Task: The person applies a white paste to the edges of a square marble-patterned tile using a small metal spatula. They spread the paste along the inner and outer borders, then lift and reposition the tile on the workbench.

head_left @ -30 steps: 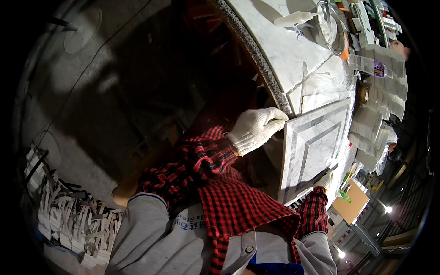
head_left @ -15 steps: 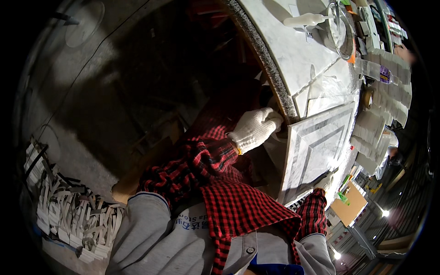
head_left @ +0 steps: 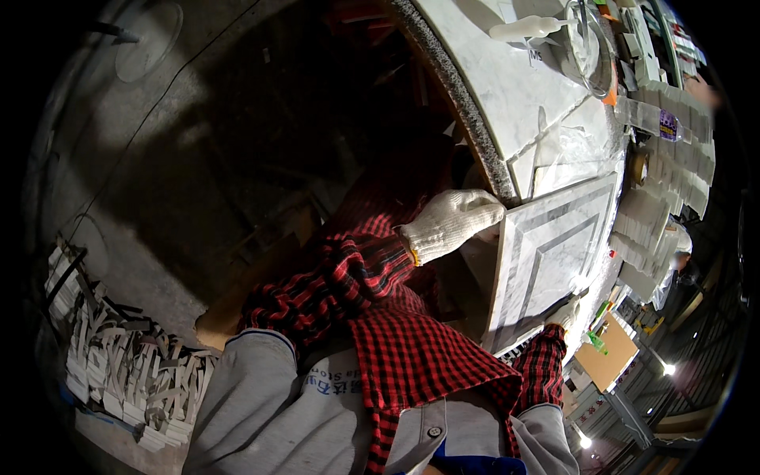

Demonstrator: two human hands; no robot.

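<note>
A square grey-and-white marble panel (head_left: 550,257) with inlaid darker bands lies tilted at the edge of a marble-topped table (head_left: 491,87). My left hand (head_left: 451,226), in a white knit glove, has its fingers and thumb closed together at the panel's upper left corner. The exact grip of the fingertips is hard to see. On the panel's lower right edge rests my right hand (head_left: 564,313), gloved too; glare and the panel hide most of its fingers. A thin clear plastic sheet (head_left: 582,131) lies on the tabletop just beyond the panel.
A white squeeze bottle (head_left: 526,29) lies near a round clear dish (head_left: 586,51). Beyond are a clear bottle with a purple label (head_left: 651,120) and stacked pale strips (head_left: 673,154). Stone offcuts (head_left: 134,380) are heaped at lower left; a cable (head_left: 150,111) crosses the floor.
My left hand has moved slightly right, its curled fingers straightening toward the panel's corner. The right hand and the panel look nearly unchanged.
</note>
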